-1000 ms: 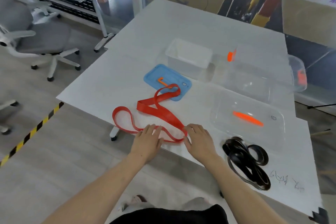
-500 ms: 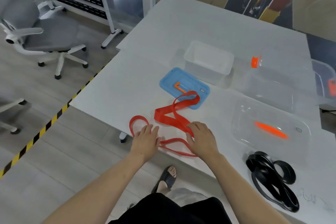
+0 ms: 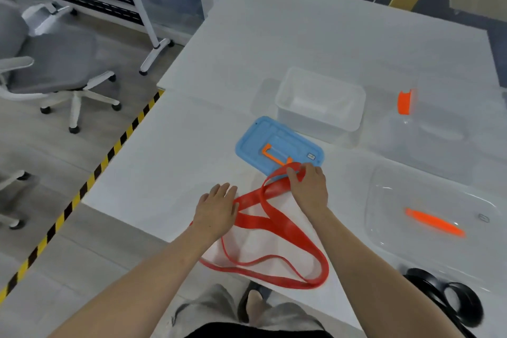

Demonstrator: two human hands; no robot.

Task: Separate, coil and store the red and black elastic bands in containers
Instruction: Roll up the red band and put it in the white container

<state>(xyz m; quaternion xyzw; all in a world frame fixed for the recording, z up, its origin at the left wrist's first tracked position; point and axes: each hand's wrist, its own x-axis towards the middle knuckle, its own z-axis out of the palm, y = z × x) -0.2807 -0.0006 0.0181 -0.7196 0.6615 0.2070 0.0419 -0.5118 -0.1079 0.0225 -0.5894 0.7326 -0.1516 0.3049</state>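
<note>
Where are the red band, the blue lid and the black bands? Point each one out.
red band point(image 3: 285, 223): head view, on the flat strip where it crosses itself near the table edge.
blue lid point(image 3: 252, 143): head view, on its bare left part.
black bands point(image 3: 463, 307): head view, on the coiled pile at lower right.

Right hand point(image 3: 310, 189) has moved forward, pinching red band point(image 3: 274, 222).

single head view, looking steeply down at table point(image 3: 274, 44).
</note>
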